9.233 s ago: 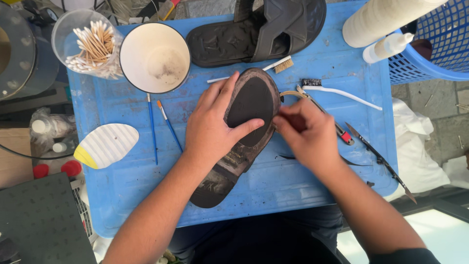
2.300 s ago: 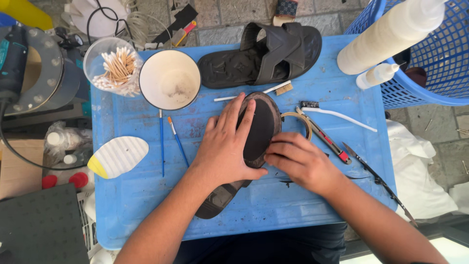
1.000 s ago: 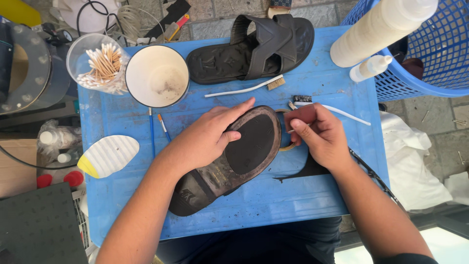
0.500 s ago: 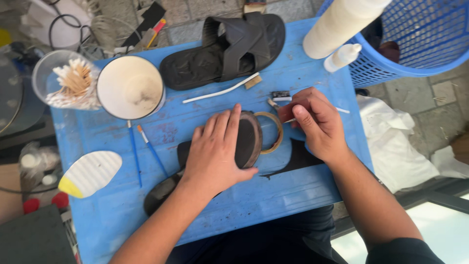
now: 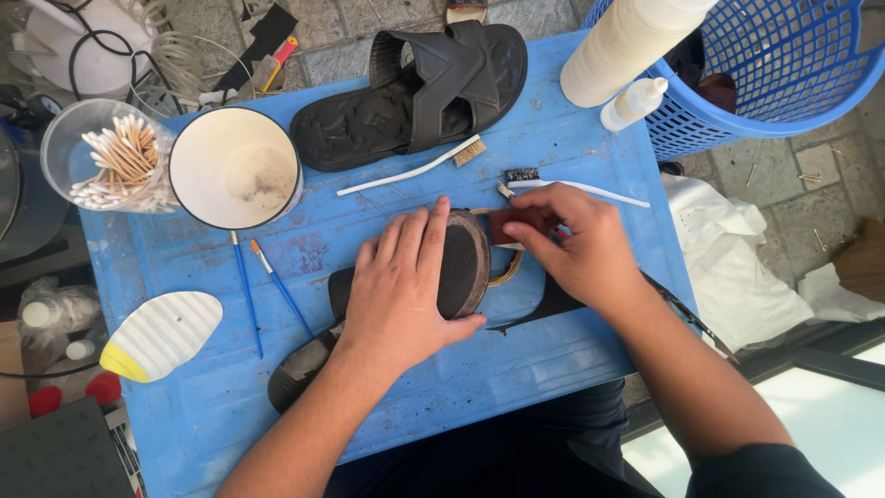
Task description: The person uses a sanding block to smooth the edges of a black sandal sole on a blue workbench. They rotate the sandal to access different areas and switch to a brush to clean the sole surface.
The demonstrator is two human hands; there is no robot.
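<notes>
Sandal (image 5: 461,267), sole up, lies on blue table (image 5: 572,138), pinned flat under left hand (image 5: 406,295). Right hand (image 5: 572,240), just beside its toe end, pinches small reddish-brown block (image 5: 505,226) against sole edge.

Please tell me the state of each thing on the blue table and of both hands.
Dark sandal sole: upside down, pressed flat by left hand.
Right hand: fingers pinching small reddish-brown block.
Second black sandal: upright, untouched.
White round cup: upright, open.
</notes>
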